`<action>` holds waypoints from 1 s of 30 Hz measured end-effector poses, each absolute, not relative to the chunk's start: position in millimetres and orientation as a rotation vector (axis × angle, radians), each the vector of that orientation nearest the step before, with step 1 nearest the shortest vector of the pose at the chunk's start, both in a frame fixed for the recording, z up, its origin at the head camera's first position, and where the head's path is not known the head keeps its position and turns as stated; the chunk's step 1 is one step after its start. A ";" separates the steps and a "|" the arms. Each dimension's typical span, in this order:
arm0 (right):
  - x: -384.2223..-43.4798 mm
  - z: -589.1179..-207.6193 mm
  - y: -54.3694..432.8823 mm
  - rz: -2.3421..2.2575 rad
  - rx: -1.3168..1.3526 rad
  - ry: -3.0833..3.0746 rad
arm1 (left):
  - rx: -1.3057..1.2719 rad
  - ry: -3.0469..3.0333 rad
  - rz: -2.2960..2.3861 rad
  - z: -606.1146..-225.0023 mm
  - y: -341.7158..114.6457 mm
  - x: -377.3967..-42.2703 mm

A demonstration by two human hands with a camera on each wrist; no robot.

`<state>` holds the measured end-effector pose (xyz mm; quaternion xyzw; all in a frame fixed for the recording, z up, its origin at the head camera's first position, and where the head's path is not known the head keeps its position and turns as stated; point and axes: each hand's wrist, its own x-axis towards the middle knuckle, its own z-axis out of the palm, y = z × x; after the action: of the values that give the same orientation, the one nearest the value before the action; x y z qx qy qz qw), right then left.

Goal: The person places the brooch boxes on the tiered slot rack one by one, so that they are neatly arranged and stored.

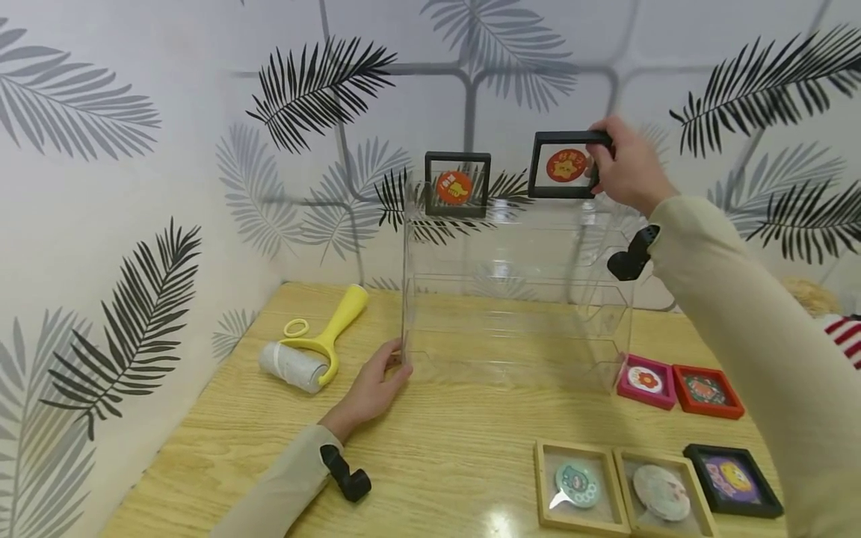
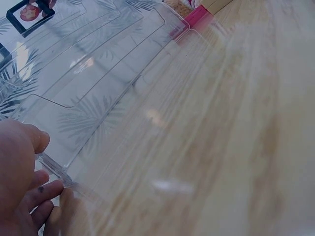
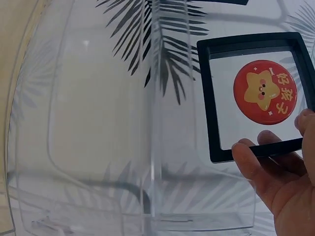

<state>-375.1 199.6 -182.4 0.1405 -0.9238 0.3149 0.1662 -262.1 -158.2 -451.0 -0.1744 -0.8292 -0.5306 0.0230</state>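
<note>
My right hand (image 1: 628, 164) pinches the right side of a black display frame (image 1: 563, 192), thumb in front, at the top right of a clear acrylic stepped rack (image 1: 518, 282). Inside that frame is a red round badge (image 3: 265, 92) with a smiling yellow star. A second black frame (image 1: 430, 183), holding an orange-red badge (image 1: 454, 187), stands upright at the rack's top left. Down at the rack's lower left edge, my left hand (image 1: 370, 388) grips the clear side panel between thumb and fingers, as the left wrist view shows.
On the wooden table (image 1: 437, 463), a yellow-handled lint roller (image 1: 296, 365) and a yellow ring (image 1: 296, 327) lie left. Pink (image 1: 647, 381) and red (image 1: 708, 391) frames lie right of the rack; two wooden frames (image 1: 542, 486) and a black one (image 1: 733, 480) lie nearer. Patterned wall behind.
</note>
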 end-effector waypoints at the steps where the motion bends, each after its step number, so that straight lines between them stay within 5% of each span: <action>1: -375.1 -184.5 200.4 0.876 0.403 -2.641 | -0.541 -2.569 -1.647 -451.1 -158.2 -262.0; 20: -372.6 -186.3 198.4 0.652 0.524 -2.817 | -0.522 -2.603 -1.663 -416.0 -149.4 -236.4; 30: -352.6 -188.3 203.2 0.664 0.523 -2.686 | -0.507 -2.581 -1.651 -442.9 -154.5 -257.4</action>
<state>-352.6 203.2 -188.3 0.1832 -0.9413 0.2327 0.1622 -257.4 -154.5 -442.9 -0.1633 -0.8309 -0.5316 0.0180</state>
